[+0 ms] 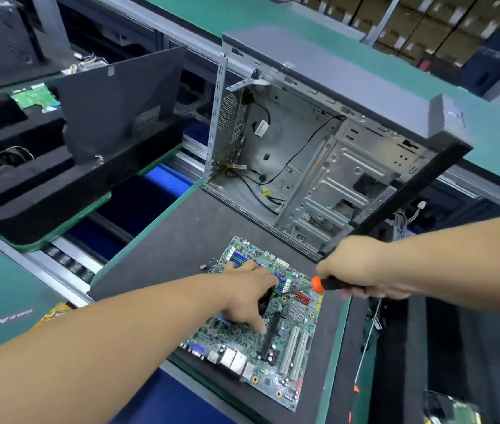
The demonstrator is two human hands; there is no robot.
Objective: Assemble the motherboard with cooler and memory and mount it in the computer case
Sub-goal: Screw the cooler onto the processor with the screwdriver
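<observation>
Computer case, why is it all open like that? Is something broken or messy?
Nothing looks broken. The case is open on purpose, with loose black cables inside. The motherboard still lies flat on the mat in front. The left hand rests on it; the right hand grips a screwdriver.

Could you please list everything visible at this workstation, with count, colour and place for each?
motherboard: one, green, flat on the dark mat near the front edge.
computer case: one, grey metal with a black front, side open, standing behind the motherboard.
screwdriver: one, orange and black handle, tip over the motherboard.
side panel: one, dark grey, propped upright on the left.
foam tray: one, black, on the left, holding a small green board.
dark mat: one, grey-black, under motherboard and case.
left hand: one, spread on the middle of the motherboard.
right hand: one, gripping the screwdriver handle.
</observation>
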